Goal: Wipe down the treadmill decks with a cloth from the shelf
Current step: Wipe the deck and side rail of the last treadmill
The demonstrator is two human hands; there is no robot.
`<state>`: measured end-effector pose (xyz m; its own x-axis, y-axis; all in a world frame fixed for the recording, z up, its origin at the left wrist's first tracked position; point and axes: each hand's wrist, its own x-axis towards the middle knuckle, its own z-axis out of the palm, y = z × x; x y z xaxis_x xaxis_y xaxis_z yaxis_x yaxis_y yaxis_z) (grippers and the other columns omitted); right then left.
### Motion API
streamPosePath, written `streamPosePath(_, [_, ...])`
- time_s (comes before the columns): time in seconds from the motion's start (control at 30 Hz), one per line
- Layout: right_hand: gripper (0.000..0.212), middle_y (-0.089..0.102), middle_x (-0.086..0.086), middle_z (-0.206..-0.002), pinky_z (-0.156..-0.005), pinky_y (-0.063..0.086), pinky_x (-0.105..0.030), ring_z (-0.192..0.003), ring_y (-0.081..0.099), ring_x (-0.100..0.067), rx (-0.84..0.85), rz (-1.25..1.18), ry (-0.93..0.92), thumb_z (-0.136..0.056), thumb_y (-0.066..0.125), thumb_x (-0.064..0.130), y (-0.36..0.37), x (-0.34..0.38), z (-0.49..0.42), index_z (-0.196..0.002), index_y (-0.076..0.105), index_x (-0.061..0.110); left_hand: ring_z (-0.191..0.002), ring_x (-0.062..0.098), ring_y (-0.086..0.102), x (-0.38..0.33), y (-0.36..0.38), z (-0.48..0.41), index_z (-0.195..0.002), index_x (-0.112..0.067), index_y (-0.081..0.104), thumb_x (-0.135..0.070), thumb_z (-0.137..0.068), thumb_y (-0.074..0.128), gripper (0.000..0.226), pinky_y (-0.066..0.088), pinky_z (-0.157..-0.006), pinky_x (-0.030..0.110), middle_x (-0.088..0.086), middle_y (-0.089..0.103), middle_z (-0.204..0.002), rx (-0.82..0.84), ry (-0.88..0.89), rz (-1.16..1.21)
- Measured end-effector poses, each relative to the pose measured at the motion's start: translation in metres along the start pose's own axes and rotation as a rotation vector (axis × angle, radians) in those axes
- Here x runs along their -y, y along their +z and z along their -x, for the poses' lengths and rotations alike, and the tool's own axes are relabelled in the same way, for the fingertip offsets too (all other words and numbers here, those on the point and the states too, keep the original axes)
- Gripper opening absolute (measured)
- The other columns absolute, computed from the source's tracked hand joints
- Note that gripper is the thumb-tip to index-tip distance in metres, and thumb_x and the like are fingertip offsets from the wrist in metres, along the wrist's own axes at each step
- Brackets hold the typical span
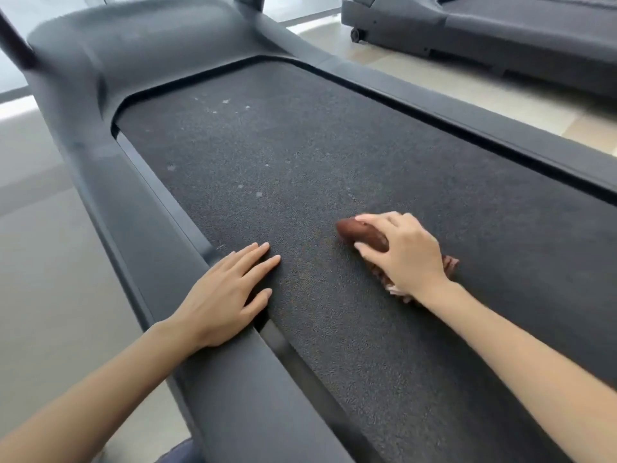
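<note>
**On the treadmill deck, a cloth under our right hand**

On the dark belt (300, 155) of the near treadmill, our right hand (404, 252) grips a bunched brown cloth (354, 230) and holds it down on the textured surface, a little right of the belt's middle line. Its fingers (377, 222) curl over the top of the wad and the thumb closes in from the left, so the cloth is clamped between them. One rounded end of the cloth pokes out ahead of the fingertips. A frayed, paler edge shows from under the wrist.

Our left hand (220, 295) lies palm down and holds nothing. Its heel sits on the left side rail (133, 212), and its straight, slightly spread fingers reach over the rail's inner edge onto the belt. The two hands are apart, with a bare strip of belt between them.

Farther up the belt, toward the rounded motor cover (140, 45), we see scattered pale spots (225, 101) on the dark surface. None of them touches the cloth.

At the upper right stands a second treadmill (500, 35). A band of pale tiled floor (417, 75) separates it from the near one. The same floor shows to the left of the side rail.
</note>
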<state>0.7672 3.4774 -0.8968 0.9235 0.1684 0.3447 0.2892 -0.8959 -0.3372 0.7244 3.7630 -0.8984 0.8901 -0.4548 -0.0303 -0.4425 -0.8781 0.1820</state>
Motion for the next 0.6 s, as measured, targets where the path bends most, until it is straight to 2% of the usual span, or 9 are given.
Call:
streamPosePath(0.1, [0.039,0.063,-0.002,-0.113,-0.082,0.042,-0.035,-0.105,0.052,-0.026,-0.026,0.070,0.202,-0.084,0.062,0.044,0.004,-0.041,-0.053,-0.121,0.058,0.032,-0.144,0.009,0.006,0.006,-0.001,-0.010,-0.146,-0.031,0.024,-0.057,-0.084,0.009,0.069,0.005,-0.118,0.031,-0.008,0.014,-0.155,0.011,0.045,0.043])
streamPosePath(0.23, [0.038,0.064,-0.006,-0.112,-0.085,0.041,-0.035,-0.106,0.052,-0.029,-0.050,0.069,0.273,-0.084,0.063,0.042,0.019,-0.051,-0.099,-0.120,0.059,0.030,-0.143,0.004,0.004,0.021,0.000,-0.017,-0.145,-0.035,0.025,-0.051,-0.090,0.023,0.057,0.008,-0.118,0.032,-0.013,0.014,-0.155,0.009,0.134,0.095])
streamPosePath(0.33, [0.037,0.066,-0.005,-0.110,-0.084,0.040,-0.034,-0.103,0.054,-0.030,-0.074,0.089,0.258,-0.083,0.065,0.040,0.032,-0.035,-0.114,-0.118,0.061,0.029,-0.142,0.001,0.004,0.046,-0.004,-0.016,-0.144,-0.038,0.026,-0.049,-0.091,0.021,0.054,0.008,-0.118,0.031,-0.017,0.012,-0.154,0.020,0.221,0.096])
streamPosePath(0.47, [0.035,0.067,0.000,-0.108,-0.082,0.038,-0.032,-0.097,0.055,-0.025,-0.046,0.076,0.176,-0.081,0.067,0.040,0.048,0.010,-0.110,-0.114,0.063,0.029,-0.142,0.003,0.010,0.096,-0.019,-0.023,-0.142,-0.036,0.033,-0.050,-0.090,0.020,0.056,0.009,-0.117,0.028,-0.016,0.019,-0.152,0.016,0.225,0.111])
streamPosePath(0.6, [0.037,0.066,0.008,-0.110,-0.084,0.042,-0.030,-0.095,0.056,-0.018,0.025,0.003,0.031,-0.080,0.070,0.039,0.064,0.078,-0.090,-0.114,0.064,0.029,-0.142,0.003,0.003,0.134,-0.028,-0.042,-0.143,-0.037,0.027,-0.055,-0.085,0.012,0.062,0.004,-0.117,0.026,-0.017,0.012,-0.152,0.023,0.235,0.089])
